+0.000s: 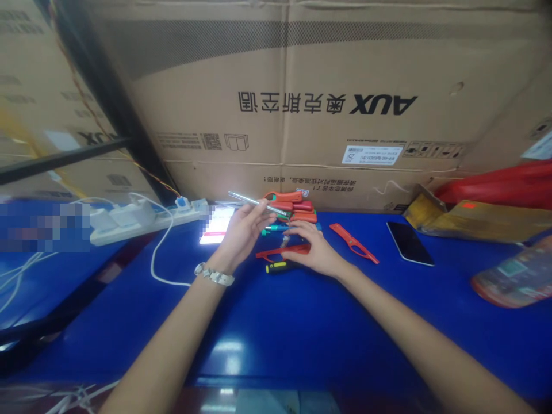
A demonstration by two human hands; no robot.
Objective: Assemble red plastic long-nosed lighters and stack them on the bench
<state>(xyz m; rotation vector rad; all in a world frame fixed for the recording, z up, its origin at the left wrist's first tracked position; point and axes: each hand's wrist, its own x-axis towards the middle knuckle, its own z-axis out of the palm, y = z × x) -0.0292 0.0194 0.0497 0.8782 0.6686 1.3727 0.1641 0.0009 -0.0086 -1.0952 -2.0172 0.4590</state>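
Observation:
My left hand is closed around a thin silver metal tube, pinched between thumb and fingers and slanting down to the right. My right hand has its fingers curled, with a gap between thumb and forefinger. Its thumb lies by an orange-red lighter casing on the table, and small parts near its fingertips are too blurred to name. Below is a black-and-yellow handle, partly under the right hand. Behind both hands lie several orange and red lighter handles in a pile.
An orange casing half and a dark phone lie to the right on the blue table. Further right are a plastic jar and an open carton. A lit screen and a power strip with cables sit left.

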